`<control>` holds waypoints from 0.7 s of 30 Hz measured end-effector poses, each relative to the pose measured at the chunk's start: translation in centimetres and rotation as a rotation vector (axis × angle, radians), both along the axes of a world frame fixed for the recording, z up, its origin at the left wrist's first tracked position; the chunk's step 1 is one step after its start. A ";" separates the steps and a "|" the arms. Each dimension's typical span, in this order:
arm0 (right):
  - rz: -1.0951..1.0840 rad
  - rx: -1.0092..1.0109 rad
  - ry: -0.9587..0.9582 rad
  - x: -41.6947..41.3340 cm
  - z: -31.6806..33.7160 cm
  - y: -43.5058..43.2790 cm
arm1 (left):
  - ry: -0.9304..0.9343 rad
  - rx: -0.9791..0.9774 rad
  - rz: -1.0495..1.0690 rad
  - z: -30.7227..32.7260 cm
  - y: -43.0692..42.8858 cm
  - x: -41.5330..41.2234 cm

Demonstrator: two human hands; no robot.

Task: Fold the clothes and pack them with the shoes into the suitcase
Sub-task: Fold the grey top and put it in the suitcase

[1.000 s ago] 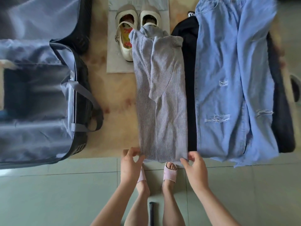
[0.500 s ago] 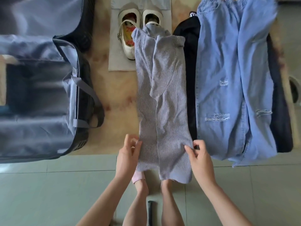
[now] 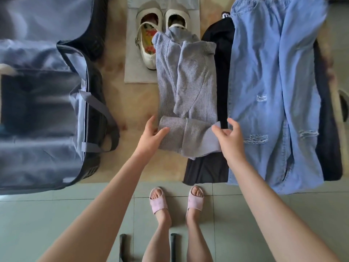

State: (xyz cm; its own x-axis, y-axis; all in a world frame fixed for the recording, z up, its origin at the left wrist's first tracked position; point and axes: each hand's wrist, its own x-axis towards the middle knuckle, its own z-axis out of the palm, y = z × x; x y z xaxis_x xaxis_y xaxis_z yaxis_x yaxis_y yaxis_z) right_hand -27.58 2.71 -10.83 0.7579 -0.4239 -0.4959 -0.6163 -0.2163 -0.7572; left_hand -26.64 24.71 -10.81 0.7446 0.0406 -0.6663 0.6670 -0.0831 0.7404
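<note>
Sweater [image 3: 187, 82] hem now folded up; left hand [image 3: 151, 138], right hand [image 3: 229, 138] fingers [image 3: 163, 131] apparently pinch fold ends.

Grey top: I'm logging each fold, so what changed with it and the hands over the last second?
The left hand and right hand carried the near hem of the grey top away from the person and folded it back over the garment. This uncovered the near end of the black garment. Both hands kept their hold. The shoes, jeans and suitcase stayed put.
</note>
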 end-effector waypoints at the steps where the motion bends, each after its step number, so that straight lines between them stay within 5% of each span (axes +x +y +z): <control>1: 0.025 0.012 0.009 -0.5 0.1 0.0 | 0.022 0.038 -0.006 -0.1 0.3 -0.3; 9: 0.112 -0.018 -0.073 -2.9 0.1 0.0 | -0.091 0.227 0.007 1.1 0.8 -3.1; 12: 0.065 0.027 -0.165 -0.1 2.0 0.9 | -0.087 0.001 0.217 2.8 -0.6 -0.9; 16: -0.101 0.395 -0.225 4.7 3.9 1.1 | -0.069 -0.386 0.480 3.6 -1.8 3.2; 21: 0.026 0.127 -0.199 5.5 1.6 -0.1 | -0.151 -0.087 0.363 2.3 -1.3 3.7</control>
State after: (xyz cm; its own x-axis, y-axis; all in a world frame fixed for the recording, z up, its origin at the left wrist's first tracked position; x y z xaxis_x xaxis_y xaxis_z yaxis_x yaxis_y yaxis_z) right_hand -22.12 2.66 -9.22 0.8562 -0.3463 -0.3833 -0.4472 -0.1255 -0.8856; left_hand -22.99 23.38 -8.46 0.7818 0.2674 -0.5633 0.5251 0.2048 0.8260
